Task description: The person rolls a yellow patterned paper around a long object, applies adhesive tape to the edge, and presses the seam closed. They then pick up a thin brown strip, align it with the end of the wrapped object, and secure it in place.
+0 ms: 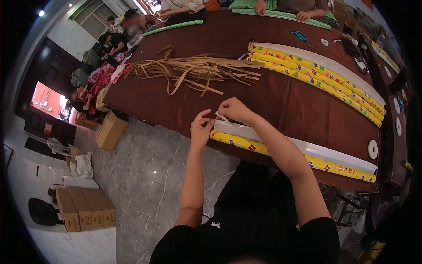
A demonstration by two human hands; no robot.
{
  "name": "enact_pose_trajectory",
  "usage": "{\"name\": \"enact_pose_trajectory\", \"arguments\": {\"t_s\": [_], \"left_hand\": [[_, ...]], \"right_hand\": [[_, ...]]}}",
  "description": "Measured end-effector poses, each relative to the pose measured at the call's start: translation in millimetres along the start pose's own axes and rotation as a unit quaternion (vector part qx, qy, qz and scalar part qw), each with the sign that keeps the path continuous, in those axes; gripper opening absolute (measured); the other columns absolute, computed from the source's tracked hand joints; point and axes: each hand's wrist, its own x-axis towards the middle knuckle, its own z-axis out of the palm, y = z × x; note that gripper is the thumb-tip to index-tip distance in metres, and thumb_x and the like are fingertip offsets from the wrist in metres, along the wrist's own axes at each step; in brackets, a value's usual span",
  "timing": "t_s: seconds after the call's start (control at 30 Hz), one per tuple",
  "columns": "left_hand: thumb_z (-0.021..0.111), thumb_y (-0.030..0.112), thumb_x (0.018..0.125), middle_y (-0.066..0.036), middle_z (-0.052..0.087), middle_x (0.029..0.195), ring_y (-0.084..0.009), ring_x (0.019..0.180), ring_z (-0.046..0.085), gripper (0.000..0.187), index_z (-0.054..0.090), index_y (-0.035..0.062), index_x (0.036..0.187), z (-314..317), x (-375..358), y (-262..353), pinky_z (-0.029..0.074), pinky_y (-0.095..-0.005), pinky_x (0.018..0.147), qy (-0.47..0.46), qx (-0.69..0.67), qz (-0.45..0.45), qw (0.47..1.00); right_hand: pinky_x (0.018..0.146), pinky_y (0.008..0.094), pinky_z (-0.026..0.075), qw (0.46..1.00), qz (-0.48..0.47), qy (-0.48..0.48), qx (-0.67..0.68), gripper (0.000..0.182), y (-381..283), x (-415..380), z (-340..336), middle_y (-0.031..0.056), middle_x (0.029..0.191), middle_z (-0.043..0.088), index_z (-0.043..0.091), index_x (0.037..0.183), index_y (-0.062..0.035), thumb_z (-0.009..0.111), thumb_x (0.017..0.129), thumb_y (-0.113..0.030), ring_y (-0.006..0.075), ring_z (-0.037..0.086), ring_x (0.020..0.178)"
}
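Observation:
A yellow patterned roll of wrapping paper [239, 143] lies along the near table edge, its white inner side [299, 144] showing as a loose flap. At the roll's left end, my left hand [202, 129] is closed with thumb and fingertips on the paper's corner. My right hand [236, 110] pinches a thin white strip [222, 117] just above that corner. The strip hangs between both hands; its lower end is partly hidden by the fingers.
Brown paper strips [193, 70] lie in a loose bundle ahead. Several yellow rolls [316, 75] rest at the right. A white tape roll [372, 149] and teal scissors [300, 38] are on the brown table. Across it, another person's hands [303, 16] touch green paper.

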Motion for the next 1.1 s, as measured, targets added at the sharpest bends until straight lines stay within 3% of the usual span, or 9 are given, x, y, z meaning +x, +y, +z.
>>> {"name": "enact_pose_trajectory", "arguments": {"t_s": [0.23,0.33,0.53,0.6,0.67,0.77,0.87,0.93,1.1], "left_hand": [[0.067,0.007,0.083,-0.002,0.069,0.085,-0.0173,0.090,0.063,0.043,0.060,0.0129,0.125,-5.4,10.6,-2.7,0.038,-0.0372,0.099,-0.026,0.116,0.089,0.989],[0.062,-0.005,0.083,-0.003,0.066,0.080,-0.0077,0.081,0.060,0.044,0.059,0.0079,0.125,-3.8,13.3,-2.6,0.048,-0.0257,0.080,-0.036,0.123,0.108,0.986],[0.056,0.003,0.084,-0.007,0.065,0.080,-0.0153,0.076,0.064,0.034,0.063,0.0083,0.117,2.4,21.7,-7.8,0.049,-0.0288,0.072,-0.049,0.210,0.128,0.968],[0.058,0.007,0.086,-0.008,0.064,0.080,-0.0201,0.080,0.062,0.030,0.063,0.0096,0.116,7.5,20.3,-2.3,0.046,-0.0346,0.083,-0.045,0.220,0.100,0.969],[0.061,0.015,0.087,-0.006,0.063,0.094,-0.0271,0.096,0.057,0.030,0.062,0.0150,0.117,11.3,17.2,1.3,0.034,-0.0437,0.096,-0.007,0.299,0.130,0.945],[0.061,0.017,0.089,-0.009,0.060,0.099,-0.0295,0.098,0.054,0.020,0.064,0.0108,0.108,29.6,-4.9,32.5,0.036,-0.0454,0.091,0.152,0.388,0.294,0.860],[0.064,0.021,0.086,-0.008,0.059,0.087,-0.0277,0.086,0.056,0.014,0.065,0.0078,0.090,63.2,-42.2,40.5,0.042,-0.0420,0.077,-0.061,0.305,0.303,0.901],[0.065,0.024,0.084,-0.008,0.060,0.084,-0.0275,0.082,0.057,0.017,0.065,0.0069,0.085,87.9,-71.4,44.8,0.044,-0.0392,0.074,-0.081,0.323,0.411,0.848],[0.063,0.024,0.083,-0.010,0.061,0.092,-0.0266,0.090,0.056,0.021,0.067,0.0043,0.087,129.9,-94.3,52.5,0.044,-0.0398,0.080,-0.100,0.301,0.473,0.822]], "right_hand": [[0.061,0.0250,0.049,1.000,0.011,-0.014,0.003,0.017,4.4,2.9,-1.1,0.0070,0.075,0.071,0.068,0.078,0.0014,0.060,0.086,-0.011,0.0090,0.060,0.064],[0.061,0.0254,0.049,1.000,0.007,-0.015,-0.001,0.017,4.6,2.1,-1.1,0.0072,0.076,0.071,0.068,0.078,0.0011,0.060,0.086,-0.012,0.0093,0.061,0.065],[0.067,0.0268,0.049,0.999,0.007,0.013,-0.030,0.018,13.6,9.4,-1.9,0.0074,0.076,0.070,0.067,0.078,0.0020,0.060,0.086,-0.013,0.0110,0.061,0.069],[0.068,0.0272,0.049,0.999,-0.008,0.032,-0.037,0.019,12.8,7.8,-5.4,0.0071,0.077,0.070,0.067,0.078,0.0025,0.060,0.087,-0.013,0.0112,0.061,0.070],[0.070,0.0273,0.049,0.999,0.003,0.039,-0.014,0.020,6.8,4.3,-7.6,0.0066,0.077,0.069,0.067,0.078,0.0024,0.059,0.087,-0.014,0.0118,0.060,0.071],[0.066,0.0290,0.047,0.999,-0.015,0.051,0.002,0.022,9.7,8.6,-15.6,0.0075,0.073,0.067,0.068,0.077,0.0028,0.061,0.087,-0.016,0.0127,0.059,0.069],[0.065,0.0273,0.047,0.997,0.022,0.064,0.047,0.019,-7.7,1.5,-32.2,0.0057,0.077,0.069,0.068,0.083,-0.0011,0.058,0.089,-0.015,0.0121,0.059,0.068],[0.062,0.0247,0.044,0.996,0.023,0.045,0.069,0.018,-16.6,-3.4,-50.1,0.0050,0.079,0.069,0.067,0.083,-0.0033,0.058,0.090,-0.017,0.0095,0.056,0.067],[0.053,0.0217,0.035,0.991,-0.004,0.048,0.125,0.018,-34.4,-17.6,-86.4,0.0022,0.078,0.066,0.067,0.084,-0.0039,0.056,0.093,-0.016,0.0059,0.043,0.058]]}}
